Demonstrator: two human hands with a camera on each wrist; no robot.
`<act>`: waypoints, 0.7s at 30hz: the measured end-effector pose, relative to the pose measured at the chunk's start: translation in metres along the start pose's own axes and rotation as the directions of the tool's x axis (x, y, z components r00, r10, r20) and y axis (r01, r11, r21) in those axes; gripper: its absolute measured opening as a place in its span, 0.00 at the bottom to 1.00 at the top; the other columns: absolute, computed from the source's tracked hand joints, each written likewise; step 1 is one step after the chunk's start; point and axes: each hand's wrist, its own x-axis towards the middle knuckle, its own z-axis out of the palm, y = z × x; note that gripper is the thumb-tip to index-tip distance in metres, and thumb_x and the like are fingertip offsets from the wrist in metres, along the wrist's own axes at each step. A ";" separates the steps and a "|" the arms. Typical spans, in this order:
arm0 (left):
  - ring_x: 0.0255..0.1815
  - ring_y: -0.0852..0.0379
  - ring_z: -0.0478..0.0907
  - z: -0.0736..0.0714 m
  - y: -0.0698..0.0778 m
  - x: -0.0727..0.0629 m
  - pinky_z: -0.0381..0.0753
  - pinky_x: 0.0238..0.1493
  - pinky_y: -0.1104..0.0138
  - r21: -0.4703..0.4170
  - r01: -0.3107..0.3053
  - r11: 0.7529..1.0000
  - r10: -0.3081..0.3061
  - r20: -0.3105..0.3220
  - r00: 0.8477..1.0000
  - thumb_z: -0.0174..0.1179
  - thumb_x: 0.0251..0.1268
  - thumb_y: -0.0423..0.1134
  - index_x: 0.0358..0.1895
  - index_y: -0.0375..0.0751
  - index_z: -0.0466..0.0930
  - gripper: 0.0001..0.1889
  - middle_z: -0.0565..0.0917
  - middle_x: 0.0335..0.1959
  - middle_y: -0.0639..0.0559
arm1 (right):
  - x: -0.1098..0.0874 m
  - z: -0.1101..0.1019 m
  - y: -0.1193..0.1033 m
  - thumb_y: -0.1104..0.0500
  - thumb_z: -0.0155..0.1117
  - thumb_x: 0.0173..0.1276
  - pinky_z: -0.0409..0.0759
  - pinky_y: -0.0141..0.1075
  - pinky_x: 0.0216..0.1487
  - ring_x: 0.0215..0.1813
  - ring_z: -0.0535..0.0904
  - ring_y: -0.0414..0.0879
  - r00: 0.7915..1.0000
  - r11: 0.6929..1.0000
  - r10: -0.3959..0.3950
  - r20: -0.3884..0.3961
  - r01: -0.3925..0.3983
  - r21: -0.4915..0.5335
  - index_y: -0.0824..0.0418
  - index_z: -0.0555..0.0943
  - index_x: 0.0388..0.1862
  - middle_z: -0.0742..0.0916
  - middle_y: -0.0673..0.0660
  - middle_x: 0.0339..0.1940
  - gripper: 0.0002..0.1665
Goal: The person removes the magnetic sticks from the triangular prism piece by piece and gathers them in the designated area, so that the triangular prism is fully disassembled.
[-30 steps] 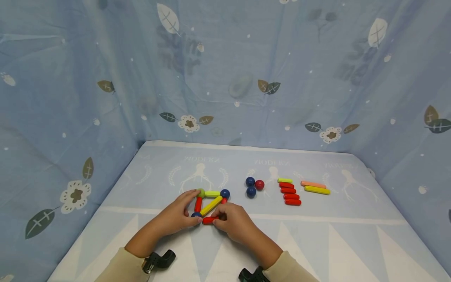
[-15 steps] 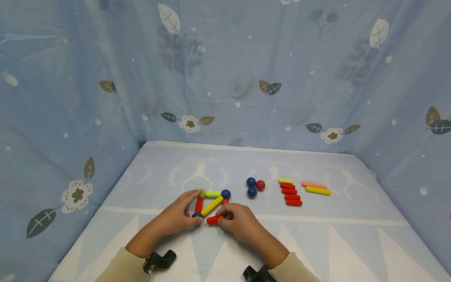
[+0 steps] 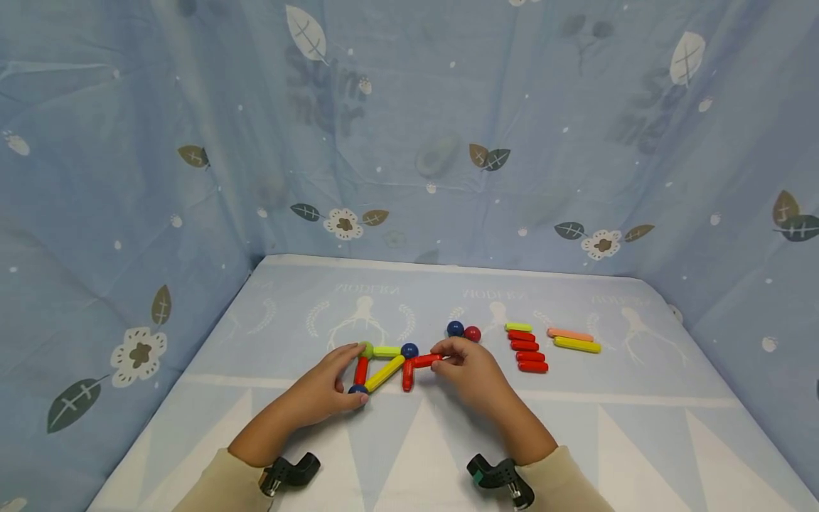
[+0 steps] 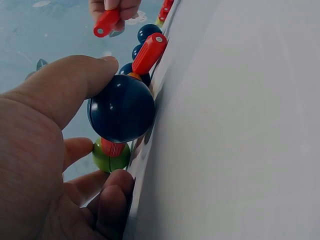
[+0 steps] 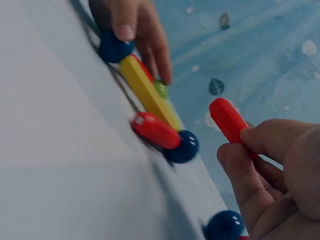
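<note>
A flat frame of magnetic rods and balls lies on the table, joining a green ball (image 3: pixel 366 350), a lime rod (image 3: pixel 387 352), a blue corner ball (image 3: pixel 409 350) and a long yellow rod (image 3: pixel 385 372). My left hand (image 3: pixel 323 384) holds its left side, thumb on the near blue ball (image 4: pixel 122 108) and fingers around the green one. From the far blue ball a red rod (image 5: pixel 156 131) sticks out toward me, one end free. My right hand (image 3: pixel 473 373) pinches another red rod (image 5: pixel 229 120) between thumb and fingers, raised beside that ball in the right wrist view.
Beyond my right hand sit a loose blue ball (image 3: pixel 455 328) and a red ball (image 3: pixel 472 333). Farther right, several short red rods (image 3: pixel 525 346) are lined up under a lime one, beside a pink rod (image 3: pixel 569 334) and a long yellow rod (image 3: pixel 577 345). Curtains enclose the table.
My right hand has carried its red rod right and away from me, from near the left thumb to beside the far blue ball. It now covers one loose blue ball. My left hand stays put.
</note>
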 end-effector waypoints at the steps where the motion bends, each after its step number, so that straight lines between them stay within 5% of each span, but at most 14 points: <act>1: 0.34 0.59 0.73 0.000 0.000 0.000 0.76 0.33 0.69 -0.002 -0.001 1.000 0.001 0.002 1.000 0.78 0.58 0.52 0.82 0.63 0.61 0.49 0.61 0.82 0.55 | 0.002 -0.005 0.001 0.57 0.74 0.71 0.83 0.37 0.44 0.45 0.82 0.47 1.000 1.000 0.018 -0.023 -0.018 0.003 0.47 0.87 0.48 0.89 0.48 0.45 0.09; 12: 0.34 0.59 0.74 -0.001 -0.001 0.001 0.76 0.34 0.69 0.005 -0.005 1.000 0.005 0.005 1.000 0.78 0.59 0.52 0.82 0.64 0.60 0.49 0.61 0.82 0.57 | 0.020 -0.071 0.010 0.48 0.65 0.78 0.77 0.41 0.55 0.61 0.77 0.53 0.963 0.974 0.226 -0.148 -0.224 0.032 0.46 0.83 0.66 0.83 0.53 0.66 0.21; 21: 0.32 0.59 0.73 0.000 -0.003 0.001 0.75 0.32 0.69 0.000 -0.008 1.000 0.008 0.000 1.000 0.78 0.59 0.52 0.82 0.64 0.61 0.49 0.62 0.82 0.56 | 0.044 -0.112 0.033 0.47 0.61 0.80 0.84 0.41 0.45 0.49 0.83 0.58 0.931 0.943 0.329 -0.158 -0.315 0.110 0.44 0.77 0.74 0.86 0.59 0.61 0.26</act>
